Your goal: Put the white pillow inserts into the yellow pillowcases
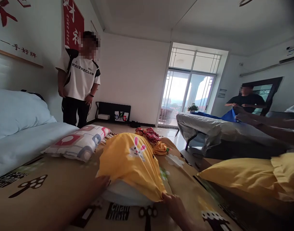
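A yellow pillowcase (122,154) with a pink-eared rabbit print covers most of a white pillow (127,194), whose near end shows at the opening. My left hand (103,182) is at the left corner of that opening, its fingers closed on the cloth edge. At the right corner, my right hand (171,201) pinches the pillowcase's edge. Both the pillow and its case lie on a brown patterned bed sheet (72,183).
A patterned pillow (81,142) and white bedding (21,118) lie to the left. Crumpled red plaid cloth (149,134) sits beyond. Another yellow pillow (243,175) is at right. One person (81,77) stands at left; another (248,99) works beside a plastic-covered bed (204,126).
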{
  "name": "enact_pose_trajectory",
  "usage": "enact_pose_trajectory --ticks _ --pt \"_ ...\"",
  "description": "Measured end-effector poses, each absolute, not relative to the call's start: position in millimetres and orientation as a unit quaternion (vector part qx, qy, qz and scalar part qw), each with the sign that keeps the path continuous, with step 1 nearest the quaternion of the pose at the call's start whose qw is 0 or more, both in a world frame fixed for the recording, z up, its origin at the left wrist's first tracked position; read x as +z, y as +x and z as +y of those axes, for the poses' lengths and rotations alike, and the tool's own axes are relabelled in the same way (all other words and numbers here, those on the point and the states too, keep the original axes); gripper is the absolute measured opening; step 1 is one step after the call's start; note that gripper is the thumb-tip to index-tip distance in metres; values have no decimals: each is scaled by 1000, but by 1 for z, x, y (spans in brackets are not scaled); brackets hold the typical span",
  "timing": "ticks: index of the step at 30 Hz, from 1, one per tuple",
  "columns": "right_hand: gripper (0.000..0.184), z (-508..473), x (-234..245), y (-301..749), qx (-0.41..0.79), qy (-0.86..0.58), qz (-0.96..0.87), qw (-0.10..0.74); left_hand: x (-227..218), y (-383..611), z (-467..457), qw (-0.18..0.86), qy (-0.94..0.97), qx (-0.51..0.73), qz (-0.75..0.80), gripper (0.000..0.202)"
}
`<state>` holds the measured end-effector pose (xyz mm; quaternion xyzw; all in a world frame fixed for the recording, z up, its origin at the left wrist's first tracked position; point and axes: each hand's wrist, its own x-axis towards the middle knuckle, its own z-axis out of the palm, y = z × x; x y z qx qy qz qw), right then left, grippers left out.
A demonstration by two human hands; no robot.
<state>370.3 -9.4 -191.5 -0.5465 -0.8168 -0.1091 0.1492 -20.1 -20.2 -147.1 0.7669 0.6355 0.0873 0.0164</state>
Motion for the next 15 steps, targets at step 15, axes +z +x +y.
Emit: enact_pose_trajectory --ticks 15 --pt "15 -40 -107 380 -208 -491 -811 239 -100 -92 -71 -169 697 407 565 39"
